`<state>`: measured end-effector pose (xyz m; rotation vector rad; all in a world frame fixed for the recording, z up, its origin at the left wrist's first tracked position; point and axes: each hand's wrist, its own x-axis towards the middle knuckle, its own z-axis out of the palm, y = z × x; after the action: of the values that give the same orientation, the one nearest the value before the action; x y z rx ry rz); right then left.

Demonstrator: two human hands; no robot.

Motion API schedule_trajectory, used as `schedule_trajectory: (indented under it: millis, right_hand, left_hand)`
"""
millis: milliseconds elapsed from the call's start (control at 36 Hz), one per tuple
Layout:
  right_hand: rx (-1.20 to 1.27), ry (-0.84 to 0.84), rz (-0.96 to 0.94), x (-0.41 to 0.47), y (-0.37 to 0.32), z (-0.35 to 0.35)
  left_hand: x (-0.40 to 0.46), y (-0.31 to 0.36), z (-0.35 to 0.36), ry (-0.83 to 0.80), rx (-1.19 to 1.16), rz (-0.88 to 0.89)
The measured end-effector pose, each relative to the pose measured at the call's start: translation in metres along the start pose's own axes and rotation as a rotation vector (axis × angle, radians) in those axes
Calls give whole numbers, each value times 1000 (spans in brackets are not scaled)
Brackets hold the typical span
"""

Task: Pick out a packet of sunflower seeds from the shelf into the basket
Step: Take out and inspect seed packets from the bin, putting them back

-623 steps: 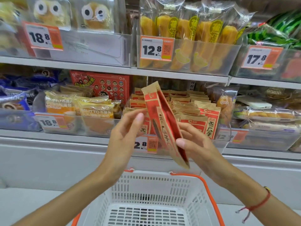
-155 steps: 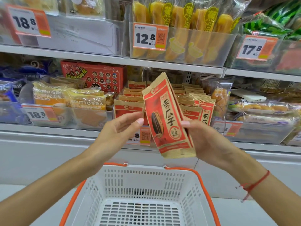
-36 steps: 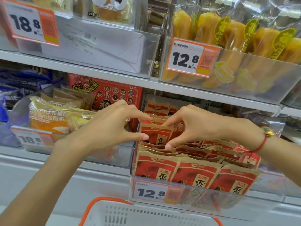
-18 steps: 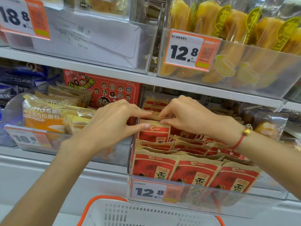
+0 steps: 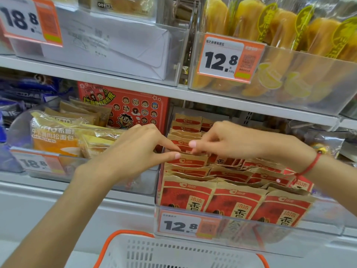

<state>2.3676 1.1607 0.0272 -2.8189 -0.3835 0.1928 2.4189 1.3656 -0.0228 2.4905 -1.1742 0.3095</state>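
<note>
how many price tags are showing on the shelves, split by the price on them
18.8 tags: 2
12.8 tags: 2
total: 4

White metal shelving (image 5: 222,101) runs across a shop aisle in even, bright light. Clear plastic bins (image 5: 179,55) line the upper shelf, bearing orange-edged price tags (image 5: 229,59). A red cartoon box (image 5: 125,109) stands behind yellow bread packs (image 5: 58,136).
</note>
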Motion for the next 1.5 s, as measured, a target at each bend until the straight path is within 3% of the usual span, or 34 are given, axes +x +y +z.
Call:
schedule_trajectory:
  millis: [111,361,472,639,889,1000,1167,1250,1500]
  right_hand:
    - [-188,362,-9,6,9,-3]
    - [-526,540,60,39,15,19]
    - [-532,557,87,45,16,21]
    - [-525,510,96,37,17,18]
    - [-363,578,48,21,12,15]
    - [-269,611,41,14,11,15]
    - [-193,367,231,17,10,21]
    - [-243,323,223,17,7,18]
    - [-245,492,125,2,-2,14]
  left_hand:
    - [-1,-1,1,14,7,-7]
    - [3,1,2,-30,-207,-28]
    - [5,-2,5,-9,-187,-118]
    - [20,-10,24,232,-278,-307]
    - [31,-11,37,249,-378,-366]
    - [30,-12,34,188,-397,-348]
    - [30,-12,32,111,-363,-351]
    - [31,-15,32,78,-362,-346]
    - [32,-26,32,0,-454,-233]
